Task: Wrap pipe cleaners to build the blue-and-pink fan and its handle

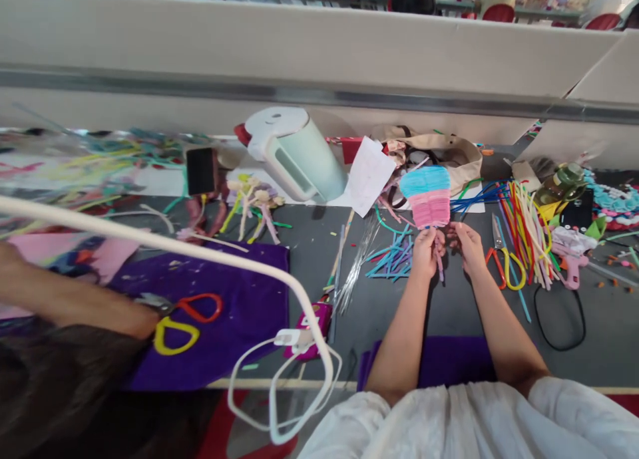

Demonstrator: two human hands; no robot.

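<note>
A fan-shaped craft piece (429,196) of fuzzy pipe cleaners, blue at the top and pink below, stands up from my left hand (426,251). The fingers of that hand are wrapped round its purple stem, which sticks out beneath them. Just right of the fan's base is my right hand (468,245), with thumb and fingers drawn together; whatever is between them is too small to make out. Cut blue and purple pipe cleaner pieces (394,254) lie left of my hands. Scissors (504,263) with red and yellow handles rest to the right.
Long coloured pipe cleaners (532,226), a pink glue gun (572,253) and a glass jar (564,183) are on the right. A pale green kettle-like jug (309,153) stands at the back. A white cable (239,259) crosses the left side, near another person's arm (74,293).
</note>
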